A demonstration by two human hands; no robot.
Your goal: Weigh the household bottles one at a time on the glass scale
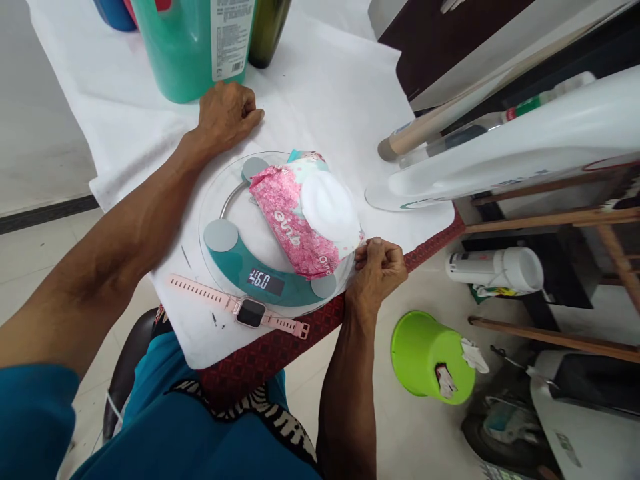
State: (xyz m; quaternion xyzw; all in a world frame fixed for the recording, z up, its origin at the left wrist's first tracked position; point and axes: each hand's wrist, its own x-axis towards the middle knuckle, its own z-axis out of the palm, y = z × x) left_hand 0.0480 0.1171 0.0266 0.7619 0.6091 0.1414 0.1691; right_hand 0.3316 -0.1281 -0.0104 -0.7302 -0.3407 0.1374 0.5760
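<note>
A pink packet of wet wipes [295, 217] with a white lid lies on a round glass scale [235, 257] whose small display is lit. My right hand [379, 267] rests curled at the scale's right rim, fingers closed just beside the packet's corner. My left hand [227, 113] lies on the white cloth beyond the scale, fingers curled under, close to a large green bottle [187, 47]. A pink smartwatch [240, 310] lies flat in front of the scale.
The white cloth [325, 87] covers a table with a red patterned edge [280, 347]. A dark bottle [267, 30] stands by the green one. On the floor at right sit a lime-green bucket [425, 350], a white container [495, 270], and wooden furniture.
</note>
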